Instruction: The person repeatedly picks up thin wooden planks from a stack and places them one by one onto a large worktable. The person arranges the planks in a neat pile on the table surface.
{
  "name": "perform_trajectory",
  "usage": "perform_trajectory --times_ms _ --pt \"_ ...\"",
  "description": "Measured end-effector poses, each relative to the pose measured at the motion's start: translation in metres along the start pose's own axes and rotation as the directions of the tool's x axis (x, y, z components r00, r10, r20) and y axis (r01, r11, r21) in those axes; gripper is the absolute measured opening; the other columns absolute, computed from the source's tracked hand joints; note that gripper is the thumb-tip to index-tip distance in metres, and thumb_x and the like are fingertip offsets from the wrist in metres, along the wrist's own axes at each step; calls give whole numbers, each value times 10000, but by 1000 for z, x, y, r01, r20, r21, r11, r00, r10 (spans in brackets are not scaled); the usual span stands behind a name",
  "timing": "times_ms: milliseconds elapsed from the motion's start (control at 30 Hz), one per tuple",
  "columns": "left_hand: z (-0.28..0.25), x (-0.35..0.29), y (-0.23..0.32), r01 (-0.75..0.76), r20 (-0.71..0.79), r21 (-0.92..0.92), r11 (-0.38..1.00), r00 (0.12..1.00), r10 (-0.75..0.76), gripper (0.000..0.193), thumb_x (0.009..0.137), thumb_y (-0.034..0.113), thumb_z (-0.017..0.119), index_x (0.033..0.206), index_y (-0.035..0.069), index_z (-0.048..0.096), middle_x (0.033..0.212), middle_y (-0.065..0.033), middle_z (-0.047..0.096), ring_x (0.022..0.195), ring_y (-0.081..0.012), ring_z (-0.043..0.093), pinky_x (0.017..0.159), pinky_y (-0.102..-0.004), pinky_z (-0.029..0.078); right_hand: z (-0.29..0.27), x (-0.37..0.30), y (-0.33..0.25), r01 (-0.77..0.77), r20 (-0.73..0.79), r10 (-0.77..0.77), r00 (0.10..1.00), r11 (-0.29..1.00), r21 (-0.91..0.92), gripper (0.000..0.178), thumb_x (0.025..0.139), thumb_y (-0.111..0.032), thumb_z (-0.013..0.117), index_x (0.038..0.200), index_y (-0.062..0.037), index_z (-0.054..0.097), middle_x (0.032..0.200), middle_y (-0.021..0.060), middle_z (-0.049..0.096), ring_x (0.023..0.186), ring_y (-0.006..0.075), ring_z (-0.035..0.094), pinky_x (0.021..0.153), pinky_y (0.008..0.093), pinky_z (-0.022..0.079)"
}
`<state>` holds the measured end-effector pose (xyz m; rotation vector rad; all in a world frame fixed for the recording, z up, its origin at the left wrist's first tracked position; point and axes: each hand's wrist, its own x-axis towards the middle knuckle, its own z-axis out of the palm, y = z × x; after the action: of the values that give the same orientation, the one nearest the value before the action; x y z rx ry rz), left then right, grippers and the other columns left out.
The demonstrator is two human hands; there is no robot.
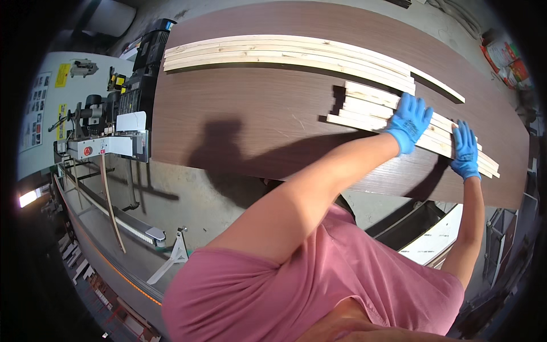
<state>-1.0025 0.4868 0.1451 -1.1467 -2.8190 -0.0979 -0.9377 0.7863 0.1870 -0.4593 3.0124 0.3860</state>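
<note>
A bundle of short, pale wooden strips [364,109] lies side by side on the dark brown wood-grain table [256,125], at the right. Its strip ends are uneven. My left hand [411,123], in a blue glove, lies across the middle of the bundle with its fingers stretched out on top. Also gloved in blue, my right hand [466,151] rests across the strips nearer their right end, its fingers extended and the palm at the near edge. Farther back, several long wooden strips [273,50] lie in a row, one reaching farther right than the others.
A machine with a white housing and a red button [88,151] stands left of the table. Below it runs a roller conveyor [134,228] beside a white bracket [174,256]. Red-and-white bags [504,60] sit beyond the table's far right corner. Boards lie below its near edge.
</note>
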Motion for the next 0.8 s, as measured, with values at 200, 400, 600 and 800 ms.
perform_trajectory --times_ms 200,400,600,800 --pt "32 58 87 54 -120 -74 996 991 -63 647 1086 270 541 1687 78 399 1671 -266 433 1485 -533 441 1253 -762 173 42 -31 82 -36 -115 28 993 997 -71 910 785 105 692 1629 -114 431 1737 158 387 1615 401 356 1321 513 323" --pt "38 90 111 83 -154 -78 993 984 -95 714 1065 366 574 1690 67 399 1725 -256 372 1548 -534 365 1269 -749 111 60 -31 127 -7 -126 -11 992 989 -146 781 923 125 573 1656 -84 401 1730 197 397 1595 421 384 1287 509 360" --pt "-8 4 42 -348 -533 -590 729 846 -26 1055 818 599 782 1606 -22 454 1697 -349 318 1607 -557 243 1290 -678 208 71 -38 134 3 -218 -27 976 994 -111 709 1033 75 526 1697 -72 327 1738 218 375 1576 414 415 1285 510 369" --pt "-56 -242 -169 161 -654 -362 918 658 -374 946 865 409 843 1574 -88 462 1639 -361 388 1547 -585 330 1272 -707 247 15 -20 58 -322 218 500 838 777 -541 809 965 33 591 1715 -123 331 1747 167 363 1605 385 362 1319 478 318"
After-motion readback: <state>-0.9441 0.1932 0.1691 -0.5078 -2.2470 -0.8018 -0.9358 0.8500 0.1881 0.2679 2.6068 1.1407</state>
